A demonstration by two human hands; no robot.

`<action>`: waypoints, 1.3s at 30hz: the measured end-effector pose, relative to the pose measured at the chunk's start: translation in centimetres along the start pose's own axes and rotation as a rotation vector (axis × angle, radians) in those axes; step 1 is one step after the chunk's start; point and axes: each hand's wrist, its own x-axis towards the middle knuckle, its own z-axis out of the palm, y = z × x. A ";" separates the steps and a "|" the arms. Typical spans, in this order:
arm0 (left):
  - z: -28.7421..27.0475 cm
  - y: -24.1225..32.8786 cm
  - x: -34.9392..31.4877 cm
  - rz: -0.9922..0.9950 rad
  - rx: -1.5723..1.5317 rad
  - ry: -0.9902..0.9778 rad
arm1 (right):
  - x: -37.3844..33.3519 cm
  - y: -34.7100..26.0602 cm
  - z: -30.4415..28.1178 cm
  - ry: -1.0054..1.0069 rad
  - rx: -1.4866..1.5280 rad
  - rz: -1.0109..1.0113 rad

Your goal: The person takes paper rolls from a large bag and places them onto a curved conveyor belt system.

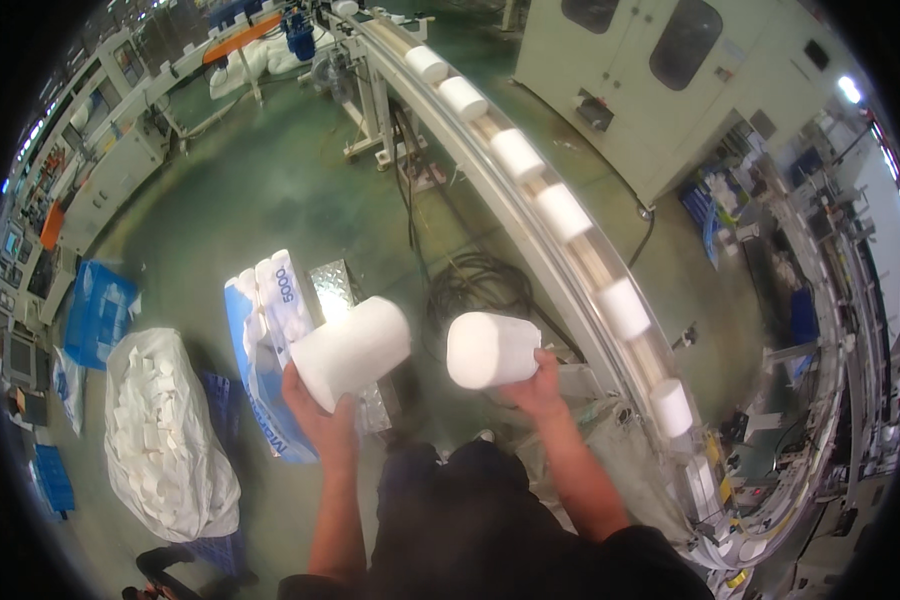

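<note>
My left hand [316, 420] is closed round the lower end of a white paper roll [355, 345], which lies tilted across the palm. Beside it, a little to the right, my right hand [540, 388] grips a second white paper roll [492, 350] from below and its right side, one end facing left. The two rolls are apart, in mid-air in front of my body. Just left of the left roll is a blue-and-white printed plastic bag [255, 385] with several white rolls in it. Shiny patterned metal plate [330, 285] shows behind the left roll.
A curved conveyor [505, 195] runs along my right, carrying several spaced white rolls [562, 212]. Cables lie coiled [480, 290] on the floor beside it. At left stand a large translucent sack [210, 490] of white pieces and a blue crate [98, 315]. A pale machine cabinet [610, 110] stands beyond the conveyor.
</note>
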 end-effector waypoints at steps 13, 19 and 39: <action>2.1 2.2 5.0 -0.142 -0.326 -0.216 | -3.8 -3.3 -1.5 0.224 -0.105 -0.295; 4.1 4.1 1.9 0.175 0.404 -0.449 | -2.6 -1.5 0.4 0.219 -0.136 -0.307; -1.1 4.3 4.3 0.073 0.162 -0.130 | -9.6 -8.5 13.8 -0.026 -0.976 -0.661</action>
